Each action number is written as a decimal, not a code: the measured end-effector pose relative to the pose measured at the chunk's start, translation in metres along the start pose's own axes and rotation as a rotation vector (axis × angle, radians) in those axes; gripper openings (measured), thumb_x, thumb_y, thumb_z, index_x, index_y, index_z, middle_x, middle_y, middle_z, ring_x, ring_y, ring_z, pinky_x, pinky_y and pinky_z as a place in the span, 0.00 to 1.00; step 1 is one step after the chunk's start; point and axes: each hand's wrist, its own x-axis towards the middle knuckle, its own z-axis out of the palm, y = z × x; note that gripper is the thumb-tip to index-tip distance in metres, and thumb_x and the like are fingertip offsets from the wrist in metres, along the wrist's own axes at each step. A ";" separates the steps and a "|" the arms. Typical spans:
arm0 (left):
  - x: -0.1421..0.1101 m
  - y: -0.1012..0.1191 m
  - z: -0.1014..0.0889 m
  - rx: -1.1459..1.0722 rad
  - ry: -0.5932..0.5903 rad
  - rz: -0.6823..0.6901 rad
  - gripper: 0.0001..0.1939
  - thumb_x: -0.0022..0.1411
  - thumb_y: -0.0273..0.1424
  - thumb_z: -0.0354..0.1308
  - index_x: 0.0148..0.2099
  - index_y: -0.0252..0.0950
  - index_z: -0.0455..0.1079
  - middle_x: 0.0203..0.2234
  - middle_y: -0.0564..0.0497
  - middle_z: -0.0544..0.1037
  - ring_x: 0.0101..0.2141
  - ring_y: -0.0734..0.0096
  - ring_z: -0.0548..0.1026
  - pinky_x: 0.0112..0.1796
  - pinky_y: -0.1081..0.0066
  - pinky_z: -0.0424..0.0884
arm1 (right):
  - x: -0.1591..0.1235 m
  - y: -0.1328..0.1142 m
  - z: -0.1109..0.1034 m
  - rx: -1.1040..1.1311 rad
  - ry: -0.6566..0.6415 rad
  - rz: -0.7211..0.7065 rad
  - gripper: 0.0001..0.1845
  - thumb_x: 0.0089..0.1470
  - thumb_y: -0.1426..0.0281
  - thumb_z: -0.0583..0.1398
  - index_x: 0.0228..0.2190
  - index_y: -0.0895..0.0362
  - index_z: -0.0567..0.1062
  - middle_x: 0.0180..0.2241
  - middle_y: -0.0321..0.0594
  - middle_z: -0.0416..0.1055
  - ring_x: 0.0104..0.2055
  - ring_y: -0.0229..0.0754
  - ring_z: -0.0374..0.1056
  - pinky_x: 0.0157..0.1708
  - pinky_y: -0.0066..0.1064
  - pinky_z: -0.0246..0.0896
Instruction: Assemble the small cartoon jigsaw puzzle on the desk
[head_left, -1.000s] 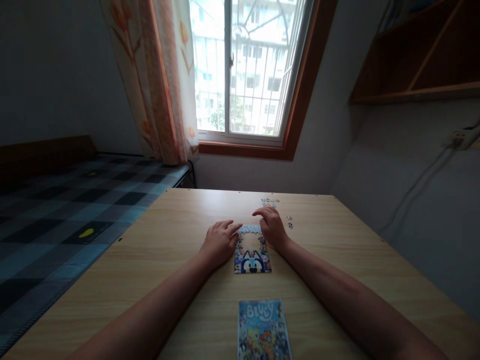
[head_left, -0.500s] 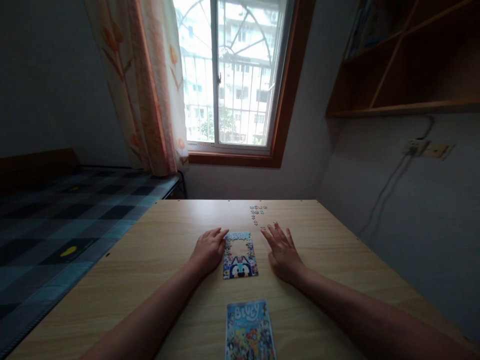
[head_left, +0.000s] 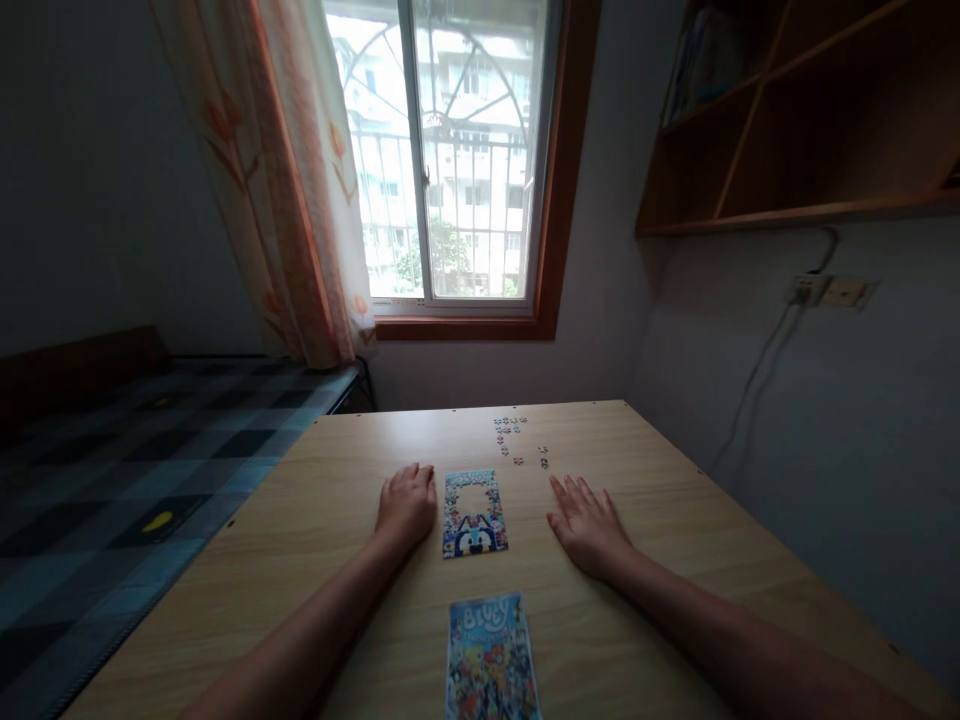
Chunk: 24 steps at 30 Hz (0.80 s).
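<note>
A partly filled jigsaw puzzle (head_left: 475,540) lies flat on the wooden table, with a bare gap in its upper middle and a blue dog's face along its lower part. Just left of it, my left hand (head_left: 407,503) rests on the tabletop, open and holding nothing. My right hand (head_left: 589,525) lies flat to the right of the puzzle, fingers spread and nothing in them. Several loose puzzle pieces (head_left: 507,430) are scattered beyond the puzzle. Two of these pieces (head_left: 544,463) sit just past my right fingertips.
Nearest me on the table (head_left: 322,600) is a "Bluey" picture card or box (head_left: 493,660). A bed with a checked cover (head_left: 202,470) stands at the left. Beyond are a curtain (head_left: 277,200) and a window (head_left: 472,180); a wall shelf (head_left: 750,215) hangs at the right.
My left hand has drawn away leftward from the puzzle's edge. My right hand has shifted right and back, uncovering loose pieces. The camera view has turned slightly.
</note>
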 end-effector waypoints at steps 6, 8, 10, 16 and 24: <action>0.000 0.001 0.000 0.026 -0.020 -0.080 0.22 0.71 0.33 0.44 0.62 0.39 0.70 0.64 0.39 0.69 0.64 0.52 0.63 0.62 0.50 0.55 | 0.023 0.009 0.003 -0.016 0.007 0.078 0.36 0.67 0.57 0.44 0.72 0.52 0.47 0.74 0.43 0.42 0.75 0.52 0.37 0.70 0.58 0.26; 0.001 0.001 -0.001 0.019 -0.032 -0.121 0.22 0.71 0.33 0.44 0.62 0.39 0.69 0.64 0.38 0.68 0.64 0.52 0.63 0.62 0.49 0.55 | 0.034 0.013 0.004 -0.021 0.008 0.111 0.36 0.68 0.57 0.43 0.72 0.52 0.46 0.74 0.42 0.42 0.75 0.52 0.37 0.70 0.58 0.26; 0.002 0.001 -0.001 0.015 -0.042 -0.155 0.22 0.71 0.34 0.45 0.62 0.39 0.70 0.64 0.39 0.68 0.64 0.52 0.63 0.62 0.50 0.55 | 0.045 0.017 0.004 -0.025 0.011 0.137 0.36 0.68 0.57 0.43 0.72 0.52 0.46 0.74 0.42 0.42 0.75 0.52 0.37 0.70 0.58 0.27; 0.002 -0.003 -0.004 -0.033 -0.065 -0.152 0.22 0.69 0.34 0.48 0.61 0.39 0.71 0.64 0.40 0.68 0.65 0.53 0.63 0.63 0.50 0.55 | 0.075 0.031 0.006 -0.040 0.020 0.201 0.34 0.68 0.59 0.42 0.72 0.52 0.46 0.74 0.41 0.42 0.75 0.52 0.37 0.70 0.57 0.28; 0.002 -0.006 -0.004 -0.158 -0.061 -0.129 0.17 0.68 0.33 0.51 0.53 0.42 0.77 0.62 0.42 0.71 0.64 0.53 0.64 0.63 0.46 0.54 | 0.120 0.050 0.011 -0.066 0.062 0.295 0.33 0.70 0.60 0.40 0.71 0.52 0.49 0.73 0.43 0.44 0.75 0.51 0.38 0.70 0.56 0.30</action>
